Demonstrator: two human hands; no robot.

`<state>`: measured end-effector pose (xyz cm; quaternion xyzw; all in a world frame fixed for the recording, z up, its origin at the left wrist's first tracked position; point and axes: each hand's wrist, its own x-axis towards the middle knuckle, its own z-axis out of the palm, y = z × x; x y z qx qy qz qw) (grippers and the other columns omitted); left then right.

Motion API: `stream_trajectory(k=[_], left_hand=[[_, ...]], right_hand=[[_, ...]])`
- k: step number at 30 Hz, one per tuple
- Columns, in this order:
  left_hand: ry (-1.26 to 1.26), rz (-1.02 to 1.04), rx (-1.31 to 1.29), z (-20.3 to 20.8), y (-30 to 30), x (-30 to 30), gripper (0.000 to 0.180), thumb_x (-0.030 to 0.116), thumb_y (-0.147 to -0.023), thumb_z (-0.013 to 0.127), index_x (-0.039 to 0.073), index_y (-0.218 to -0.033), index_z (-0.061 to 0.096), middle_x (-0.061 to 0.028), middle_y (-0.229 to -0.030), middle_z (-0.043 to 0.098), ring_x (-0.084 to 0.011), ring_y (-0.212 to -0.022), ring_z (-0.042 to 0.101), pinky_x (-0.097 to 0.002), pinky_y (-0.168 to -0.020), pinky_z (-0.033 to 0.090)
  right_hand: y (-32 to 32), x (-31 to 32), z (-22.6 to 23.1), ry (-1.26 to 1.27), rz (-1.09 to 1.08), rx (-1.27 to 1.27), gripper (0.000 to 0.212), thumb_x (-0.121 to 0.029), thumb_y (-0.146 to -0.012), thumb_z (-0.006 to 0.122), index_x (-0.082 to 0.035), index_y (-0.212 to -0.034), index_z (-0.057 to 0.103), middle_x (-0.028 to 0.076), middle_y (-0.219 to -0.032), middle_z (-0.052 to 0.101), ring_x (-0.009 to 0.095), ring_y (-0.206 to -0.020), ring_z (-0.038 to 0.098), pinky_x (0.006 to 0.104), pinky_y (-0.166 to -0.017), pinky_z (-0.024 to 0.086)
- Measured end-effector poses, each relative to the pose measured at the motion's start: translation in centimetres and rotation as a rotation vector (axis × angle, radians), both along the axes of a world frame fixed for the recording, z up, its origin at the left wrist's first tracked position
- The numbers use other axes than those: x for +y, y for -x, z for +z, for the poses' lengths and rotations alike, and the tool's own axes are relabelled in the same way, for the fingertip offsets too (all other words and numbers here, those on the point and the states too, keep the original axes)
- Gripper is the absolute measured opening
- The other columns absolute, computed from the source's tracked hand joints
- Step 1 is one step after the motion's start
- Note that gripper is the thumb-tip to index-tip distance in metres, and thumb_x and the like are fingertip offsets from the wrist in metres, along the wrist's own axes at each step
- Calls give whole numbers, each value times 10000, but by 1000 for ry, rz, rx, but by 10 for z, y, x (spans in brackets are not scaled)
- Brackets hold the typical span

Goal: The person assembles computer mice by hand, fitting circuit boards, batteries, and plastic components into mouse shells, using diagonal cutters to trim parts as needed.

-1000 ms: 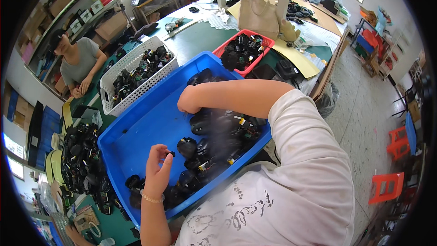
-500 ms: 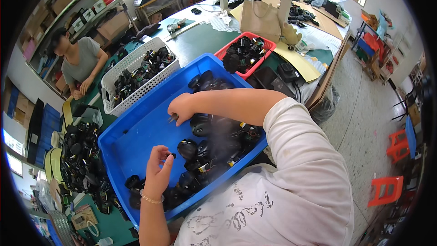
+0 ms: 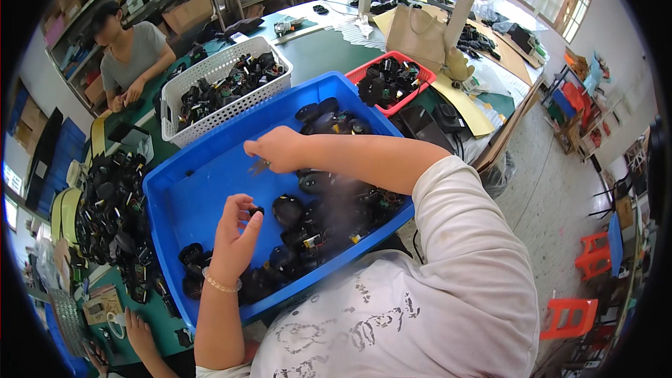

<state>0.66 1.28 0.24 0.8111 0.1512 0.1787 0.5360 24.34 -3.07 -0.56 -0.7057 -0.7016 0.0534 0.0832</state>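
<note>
A large blue plastic tub point(image 3: 183, 183) lies before me, with several black plastic housings point(image 3: 285, 210) that show bits of wire along its right and near sides. Over its left part my left hand point(image 3: 235, 236) is raised, fingers curled round a small round black part point(image 3: 257, 211). My right hand point(image 3: 278, 150) reaches across above the tub's middle. It is closed on a thin metal tool point(image 3: 260, 165) that points down; motion smears it, so its kind does not show. The two hands are apart.
Beyond the tub stand a white basket point(image 3: 165, 112) and a red basket point(image 3: 428, 78), both full of black parts. A heap of black parts point(image 3: 115, 217) lies left. A co-worker's hand point(image 3: 140, 336) is at the lower left; another person point(image 3: 136, 56) sits at far left.
My right hand has moved slightly left and up, still closed on the metal tool. My left hand has risen a little with the black part. A co-worker's hand has appeared at lower left.
</note>
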Motion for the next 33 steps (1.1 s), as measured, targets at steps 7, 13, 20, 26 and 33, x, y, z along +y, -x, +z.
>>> stream_trajectory(k=[7, 13, 20, 26, 33], left_hand=[[776, 30, -111, 6, -4, 5, 469, 440, -937, 429, 62, -1210, 379, -114, -1055, 510, -230, -885, 579, -337, -715, 467], [1319, -224, -173, 24, -2, -2, 594, 563, -916, 360, 72, -1250, 383, -166, -1096, 553, -326, -920, 591, -437, -751, 503], [1317, 111, -280, 20, 3, 13, 426, 429, -956, 380, 68, -1123, 530, -96, -951, 614, -261, -848, 615, -374, -758, 503], [1057, 48, -392, 3, 1, 24, 256, 254, -966, 407, 52, -1042, 545, -60, -890, 617, -201, -797, 603, -341, -734, 496], [569, -77, -250, 8, 7, 11, 220, 259, -952, 456, 67, -989, 557, -26, -926, 596, -124, -745, 566, -248, -647, 435]], right_hand=[[39, -18, 52, -562, -11, 471, 349, -23, -690, 645, -80, -993, 483, 101, -887, 615, 296, -750, 620, 345, -640, 490], [90, -32, 61, -832, 298, 615, 381, 33, -614, 653, -75, -947, 503, 68, -855, 597, 265, -703, 604, 329, -621, 477], [133, -50, 43, -815, 720, 289, 372, -33, -547, 659, -142, -877, 526, 14, -897, 609, 195, -661, 571, 324, -604, 422], [115, -44, 35, -733, 475, 456, 318, 5, -616, 647, -87, -888, 512, 57, -834, 566, 222, -671, 548, 314, -577, 435], [77, -27, 30, -111, -250, 1492, 117, -149, -876, 541, -68, -955, 511, 6, -806, 560, 37, -556, 432, 198, -478, 322]])
